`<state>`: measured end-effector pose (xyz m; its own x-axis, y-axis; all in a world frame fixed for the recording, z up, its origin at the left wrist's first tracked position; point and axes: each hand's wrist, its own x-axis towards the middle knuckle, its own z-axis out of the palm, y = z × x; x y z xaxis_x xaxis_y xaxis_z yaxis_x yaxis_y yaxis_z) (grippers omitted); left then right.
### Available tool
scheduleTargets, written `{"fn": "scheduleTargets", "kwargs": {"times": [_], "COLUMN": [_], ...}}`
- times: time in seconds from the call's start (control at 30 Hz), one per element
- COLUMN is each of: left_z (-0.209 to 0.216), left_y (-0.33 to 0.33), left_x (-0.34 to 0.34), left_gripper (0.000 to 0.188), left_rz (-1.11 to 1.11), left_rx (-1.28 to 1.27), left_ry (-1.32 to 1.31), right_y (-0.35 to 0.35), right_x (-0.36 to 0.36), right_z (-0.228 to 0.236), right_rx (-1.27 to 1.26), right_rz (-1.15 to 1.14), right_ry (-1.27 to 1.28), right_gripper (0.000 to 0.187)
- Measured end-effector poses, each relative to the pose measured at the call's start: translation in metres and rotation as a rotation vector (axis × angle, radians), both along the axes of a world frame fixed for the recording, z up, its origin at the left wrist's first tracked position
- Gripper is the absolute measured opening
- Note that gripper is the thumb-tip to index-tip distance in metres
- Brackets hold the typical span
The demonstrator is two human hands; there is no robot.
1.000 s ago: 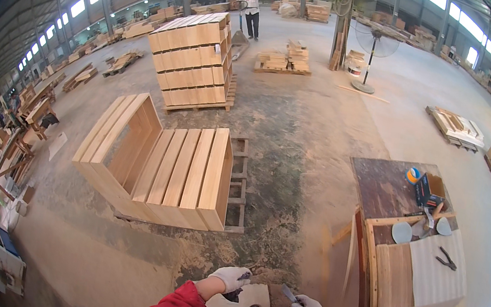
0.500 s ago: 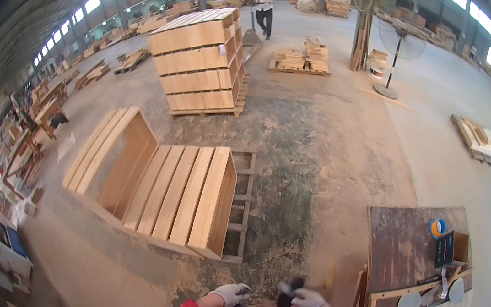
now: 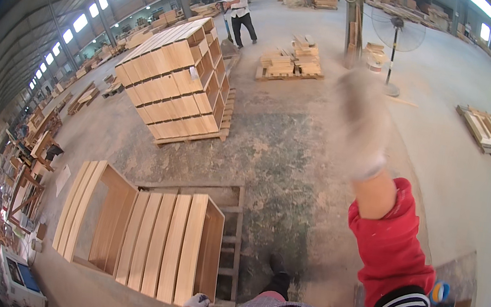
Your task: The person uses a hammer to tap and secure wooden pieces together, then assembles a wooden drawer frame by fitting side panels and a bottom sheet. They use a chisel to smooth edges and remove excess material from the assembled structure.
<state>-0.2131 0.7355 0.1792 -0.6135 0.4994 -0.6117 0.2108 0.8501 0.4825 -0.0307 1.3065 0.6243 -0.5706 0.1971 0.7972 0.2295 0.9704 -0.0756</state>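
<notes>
My left hand [image 3: 196, 303], in a pale glove, is at the near right corner of a slatted wooden crate [image 3: 171, 244]. Its fingers look curled beside a dark patch; what they hold, if anything, I cannot make out. Whether the hand touches the crate is unclear. My right hand [image 3: 360, 126], also gloved, is raised far forward over the floor with the arm stretched out; motion smears its fingers. Another slatted crate [image 3: 111, 181] lies to the left, against the first. Both sit on a low wooden pallet [image 3: 230, 256].
Ahead stands a tall stack of wooden crates [image 3: 171, 79] on a pallet, with a person [image 3: 238, 12] behind it. Cut boards [image 3: 291, 62] lie on another pallet. A standing fan [image 3: 393, 55] is beyond my right hand. A worktable [image 3: 459, 271] with blue tape [image 3: 440, 292] stands at right.
My right hand has swung up and forward from near my waist. The left has moved left to the crate's corner. The view has shifted, and the person ahead appears nearer.
</notes>
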Motion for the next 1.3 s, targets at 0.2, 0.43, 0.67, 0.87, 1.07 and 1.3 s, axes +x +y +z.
{"fn": "scheduleTargets", "kwargs": {"times": [0.2,0.43,0.67,0.87,1.07,1.3], "left_z": [-0.015,0.100,0.106,0.038,-0.051,-0.078], "left_y": [0.157,0.510,0.746,0.774,0.730,0.834], "left_x": [-0.097,-0.217,-0.278,-0.349,-0.393,-0.491], "left_gripper": [0.038,0.043,0.041,0.040,0.046,0.044], "left_rz": [0.005,-0.363,-0.441,-0.286,-0.004,0.178], "left_rx": [-0.009,0.306,0.287,0.077,-0.079,-0.237], "left_ry": [-0.092,0.134,0.051,0.076,0.087,-0.195], "right_y": [0.007,0.184,0.372,0.566,0.693,0.780], "right_x": [-0.101,-0.104,-0.045,-0.177,-0.426,-0.636], "right_z": [-0.004,-0.198,-0.354,-0.352,-0.177,-0.139], "right_rx": [0.312,-0.601,-1.712,-1.468,-1.094,-1.035], "right_rz": [0.499,0.167,-0.522,-0.030,0.340,0.627], "right_ry": [-0.656,-0.700,-0.204,-0.437,-0.445,-0.352], "right_gripper": [0.038,0.044,0.048,0.047,0.049,0.053]}}
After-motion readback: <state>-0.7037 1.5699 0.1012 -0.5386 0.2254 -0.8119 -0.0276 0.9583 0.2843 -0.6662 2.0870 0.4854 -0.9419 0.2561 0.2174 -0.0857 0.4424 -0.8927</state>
